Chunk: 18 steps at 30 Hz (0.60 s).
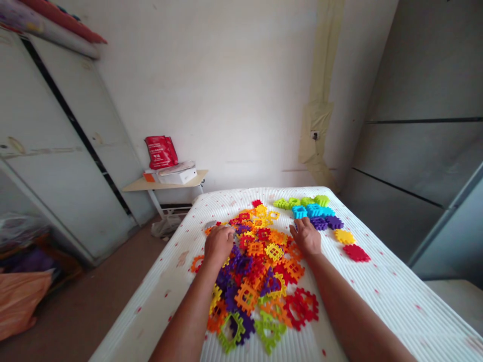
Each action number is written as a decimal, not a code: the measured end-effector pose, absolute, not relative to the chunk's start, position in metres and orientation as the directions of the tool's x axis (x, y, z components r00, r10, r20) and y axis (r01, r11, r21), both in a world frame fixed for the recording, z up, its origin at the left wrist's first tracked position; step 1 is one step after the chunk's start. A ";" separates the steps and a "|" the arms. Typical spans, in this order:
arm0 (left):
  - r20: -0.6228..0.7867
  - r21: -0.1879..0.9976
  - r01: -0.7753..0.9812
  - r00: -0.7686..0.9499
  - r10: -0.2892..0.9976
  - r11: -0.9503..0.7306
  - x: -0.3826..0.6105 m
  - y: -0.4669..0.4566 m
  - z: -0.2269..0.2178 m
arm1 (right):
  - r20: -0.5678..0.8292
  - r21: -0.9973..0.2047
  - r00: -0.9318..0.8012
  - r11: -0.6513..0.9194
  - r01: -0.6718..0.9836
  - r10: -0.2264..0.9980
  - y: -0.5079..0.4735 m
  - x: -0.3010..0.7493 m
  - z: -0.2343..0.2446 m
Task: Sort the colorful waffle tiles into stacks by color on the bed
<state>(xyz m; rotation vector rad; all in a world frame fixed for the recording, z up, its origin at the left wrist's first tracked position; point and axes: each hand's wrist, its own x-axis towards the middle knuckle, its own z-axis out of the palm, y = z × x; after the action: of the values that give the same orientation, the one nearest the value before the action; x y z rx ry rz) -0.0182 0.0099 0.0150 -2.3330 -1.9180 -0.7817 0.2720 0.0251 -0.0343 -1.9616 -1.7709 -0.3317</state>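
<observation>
**Mixed Colours at Left, Matched Colours at Right**

Your left hand (219, 245) is at the left side of a mixed heap of red, orange, yellow, purple and green toothed plastic pieces (255, 249), fingers curled — whether it grasps one, I cannot tell. Your right hand (307, 236) is just beside bright-blue toothed plastic pieces (314, 210) and dark-purple toothed plastic pieces (320, 224) — its grip is unclear too. Everything lies on a white ribbed cover (372, 301).
</observation>
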 end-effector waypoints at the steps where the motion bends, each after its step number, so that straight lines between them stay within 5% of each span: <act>1: 0.352 0.286 0.933 0.111 0.929 -0.220 -0.021 0.021 0.016 | 0.490 -0.184 0.109 -0.020 0.983 0.865 0.025 0.270 -0.035; 8: 0.121 0.271 0.961 0.016 0.993 -0.048 -0.027 0.084 0.002 | 0.499 -0.275 0.071 0.080 0.958 0.864 0.025 0.265 -0.037; 18: 0.012 0.367 0.930 0.010 1.000 -0.014 -0.015 0.111 -0.009 | 0.473 -0.373 0.038 0.162 0.914 0.880 0.034 0.268 -0.048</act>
<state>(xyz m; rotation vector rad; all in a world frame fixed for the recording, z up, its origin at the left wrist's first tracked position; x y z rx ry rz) -0.0151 0.1112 -0.0092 -2.3952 -2.3666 -0.4653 0.2676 0.0339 -0.0482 -1.7032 -1.8250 -0.0696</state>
